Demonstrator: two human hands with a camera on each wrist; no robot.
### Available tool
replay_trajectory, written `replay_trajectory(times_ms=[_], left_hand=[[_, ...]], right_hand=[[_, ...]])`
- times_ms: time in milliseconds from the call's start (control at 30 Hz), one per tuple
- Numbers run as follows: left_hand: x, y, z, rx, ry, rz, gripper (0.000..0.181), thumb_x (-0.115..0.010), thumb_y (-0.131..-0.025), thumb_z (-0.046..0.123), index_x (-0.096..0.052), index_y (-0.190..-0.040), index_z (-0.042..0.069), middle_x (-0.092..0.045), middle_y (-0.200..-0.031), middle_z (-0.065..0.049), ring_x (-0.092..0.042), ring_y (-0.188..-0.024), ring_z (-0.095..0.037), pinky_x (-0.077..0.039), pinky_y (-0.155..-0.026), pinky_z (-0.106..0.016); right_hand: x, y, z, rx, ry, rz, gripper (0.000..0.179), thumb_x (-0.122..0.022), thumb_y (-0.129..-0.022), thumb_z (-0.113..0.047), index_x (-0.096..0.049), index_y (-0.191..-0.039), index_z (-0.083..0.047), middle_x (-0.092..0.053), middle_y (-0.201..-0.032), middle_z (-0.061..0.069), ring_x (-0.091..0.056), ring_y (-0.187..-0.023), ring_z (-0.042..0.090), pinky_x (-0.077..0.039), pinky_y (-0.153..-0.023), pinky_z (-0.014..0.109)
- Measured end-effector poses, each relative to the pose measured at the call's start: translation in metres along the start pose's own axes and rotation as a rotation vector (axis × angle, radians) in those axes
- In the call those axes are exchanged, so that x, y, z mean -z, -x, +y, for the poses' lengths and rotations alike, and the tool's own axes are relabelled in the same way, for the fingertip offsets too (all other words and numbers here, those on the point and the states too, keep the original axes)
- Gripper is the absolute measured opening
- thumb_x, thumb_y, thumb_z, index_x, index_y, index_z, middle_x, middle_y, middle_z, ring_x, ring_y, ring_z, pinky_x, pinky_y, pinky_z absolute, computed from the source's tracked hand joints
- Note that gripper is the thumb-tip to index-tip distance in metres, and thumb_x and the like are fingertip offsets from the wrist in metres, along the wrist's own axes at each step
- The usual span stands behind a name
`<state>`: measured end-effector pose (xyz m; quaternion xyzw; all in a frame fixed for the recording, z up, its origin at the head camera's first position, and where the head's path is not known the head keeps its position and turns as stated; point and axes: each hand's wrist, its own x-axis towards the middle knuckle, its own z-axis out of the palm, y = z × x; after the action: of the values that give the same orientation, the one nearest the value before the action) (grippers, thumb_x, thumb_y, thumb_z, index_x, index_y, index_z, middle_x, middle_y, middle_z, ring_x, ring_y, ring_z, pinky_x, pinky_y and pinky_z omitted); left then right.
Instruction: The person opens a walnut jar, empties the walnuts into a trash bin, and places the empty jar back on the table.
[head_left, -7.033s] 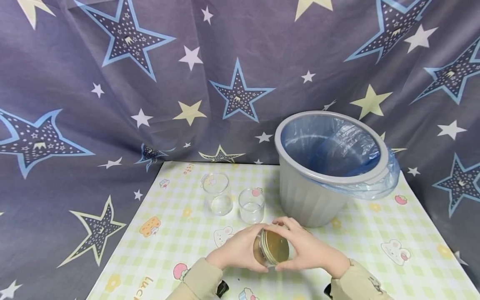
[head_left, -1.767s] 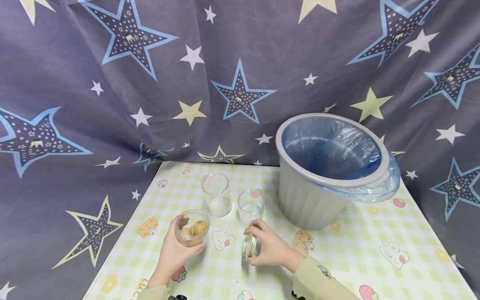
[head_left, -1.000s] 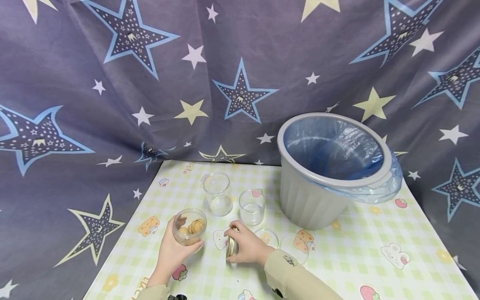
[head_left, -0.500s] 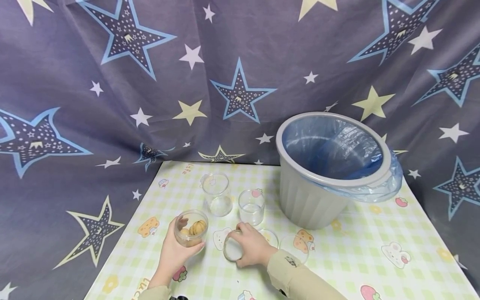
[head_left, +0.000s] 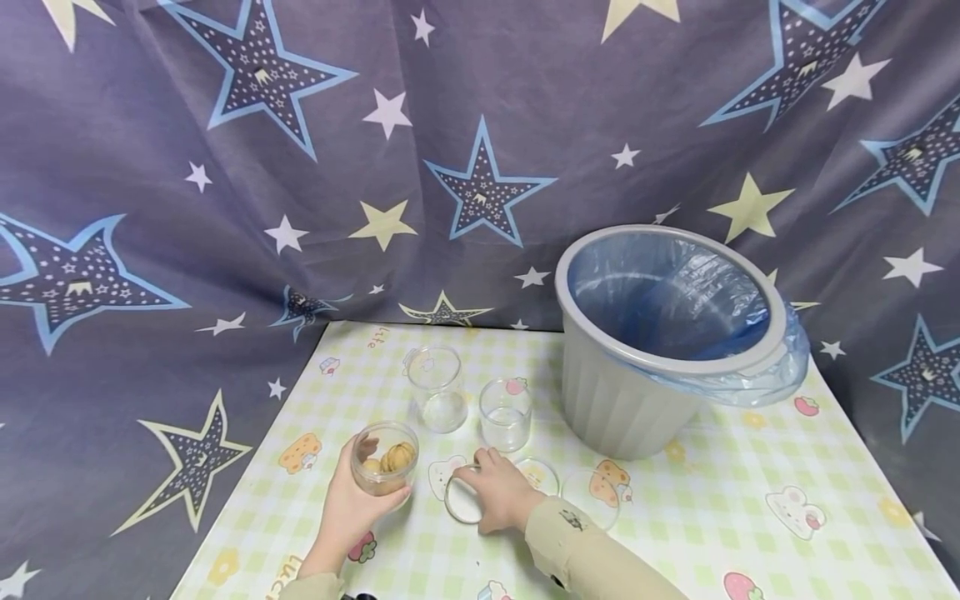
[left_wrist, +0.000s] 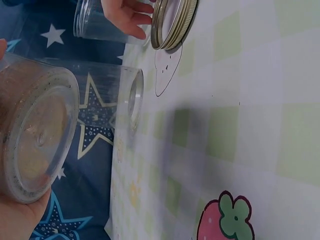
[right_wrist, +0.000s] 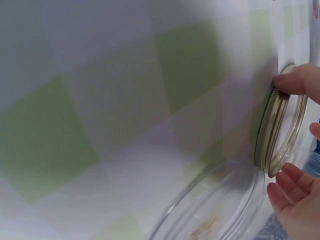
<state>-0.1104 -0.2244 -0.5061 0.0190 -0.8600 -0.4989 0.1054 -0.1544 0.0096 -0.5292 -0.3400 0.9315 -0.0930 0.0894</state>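
My left hand grips a clear jar from its outer side, tilted, its mouth uncovered. Tan, ribbed round pieces lie inside; its clear bottom shows in the left wrist view. Flat on the cloth lies a gold screw lid, hollow side up. My right hand spans it, thumb on one edge and fingertips at the opposite rim. Beside that hand lie two clear, flat discs, one nearer and one farther right.
Two clear open jars, a taller one and a shorter one, stand behind the hands. At the back right is a grey bin with a blue liner. A starry curtain hangs behind the checked tablecloth.
Earlier both hands were on the lidded jar. The lid came off in my right hand, moved left and was turned flat onto the cloth. My left hand carried the jar leftward.
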Motion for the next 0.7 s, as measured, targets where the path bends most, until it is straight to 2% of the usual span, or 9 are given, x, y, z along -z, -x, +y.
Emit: replay_trajectory(times_ms=[433,567,700], left_hand=[[-0.002,0.0,0.0,0.002,0.002,-0.008,0.101,-0.089,-0.06,0.015,-0.03,-0.141,0.006,-0.049,-0.132,-0.019,-0.045,-0.121,-0.035,-0.039,-0.102,-0.057],[-0.002,0.0,0.001,-0.001,-0.002,-0.004,0.101,-0.089,-0.06,0.016,-0.031,-0.141,0.005,-0.049,-0.131,-0.018,-0.046,-0.121,-0.036,-0.039,-0.101,-0.058],[-0.001,0.0,0.001,-0.005,-0.006,0.005,0.1,-0.09,-0.059,0.016,-0.032,-0.14,0.006,-0.05,-0.13,-0.017,-0.046,-0.12,-0.035,-0.04,-0.102,-0.057]], right_hand=[[-0.001,0.002,0.007,0.024,-0.054,0.015,0.081,-0.087,-0.059,-0.031,-0.05,-0.131,-0.029,-0.047,-0.125,0.001,-0.043,-0.111,0.016,-0.044,-0.1,0.033],[0.006,0.005,0.008,0.053,-0.107,0.067,0.074,-0.083,-0.067,-0.033,-0.05,-0.132,-0.023,-0.048,-0.126,0.004,-0.045,-0.112,0.019,-0.047,-0.096,0.033],[0.013,0.008,0.01,0.084,-0.212,0.145,0.056,-0.075,-0.078,-0.029,-0.055,-0.129,-0.016,-0.052,-0.122,0.001,-0.049,-0.109,0.017,-0.049,-0.093,0.029]])
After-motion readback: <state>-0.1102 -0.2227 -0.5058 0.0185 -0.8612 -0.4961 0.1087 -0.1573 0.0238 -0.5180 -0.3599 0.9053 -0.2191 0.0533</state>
